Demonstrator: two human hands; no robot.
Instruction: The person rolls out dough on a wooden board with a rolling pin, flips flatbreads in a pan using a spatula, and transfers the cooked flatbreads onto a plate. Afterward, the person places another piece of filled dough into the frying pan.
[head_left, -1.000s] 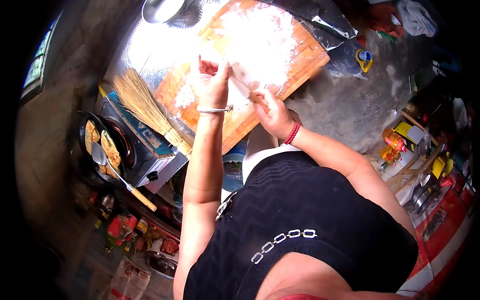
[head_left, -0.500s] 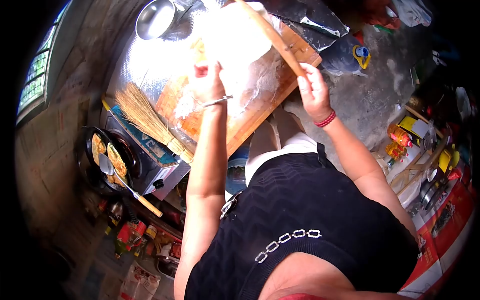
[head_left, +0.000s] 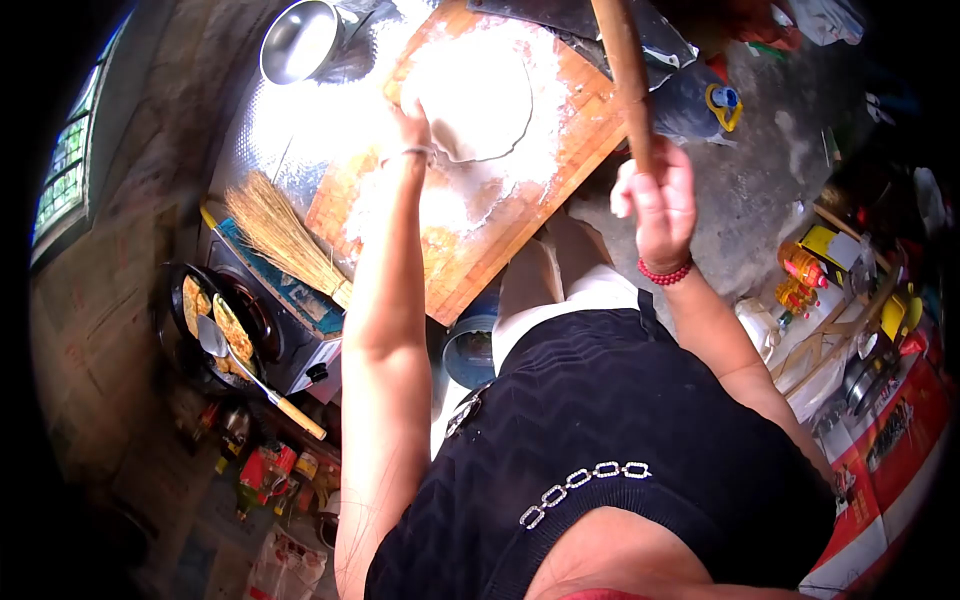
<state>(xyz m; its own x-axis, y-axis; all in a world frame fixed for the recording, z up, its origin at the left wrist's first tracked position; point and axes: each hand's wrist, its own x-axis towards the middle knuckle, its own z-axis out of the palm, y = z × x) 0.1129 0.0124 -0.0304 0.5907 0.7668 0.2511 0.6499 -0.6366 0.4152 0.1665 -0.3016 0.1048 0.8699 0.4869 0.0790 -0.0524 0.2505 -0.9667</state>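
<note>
A round sheet of dough (head_left: 490, 105) lies on the floured wooden board (head_left: 470, 270), its upper left lost in bright glare. At the dough's left edge is my left hand (head_left: 408, 128), thumb stretched away from the fingers; glare washes out the fingertips, and I cannot tell whether they touch the dough. My right hand (head_left: 662, 205) is wrapped around the lower end of a wooden rolling pin (head_left: 628, 80), held off the board's right side. The pin points up the picture, and its far end runs out of view.
A straw brush (head_left: 280, 235) lies left of the board. Beyond it, a black pan (head_left: 180, 345) on the stove holds browned food and a spatula (head_left: 265, 385). A metal pan (head_left: 300, 42) stands at the top left. A plastic jug (head_left: 690, 105) is right of the board.
The rolling pin has swung from slanting over the dough to nearly upright at the right. My right hand has moved right and down the picture; my left hand has moved slightly up.
</note>
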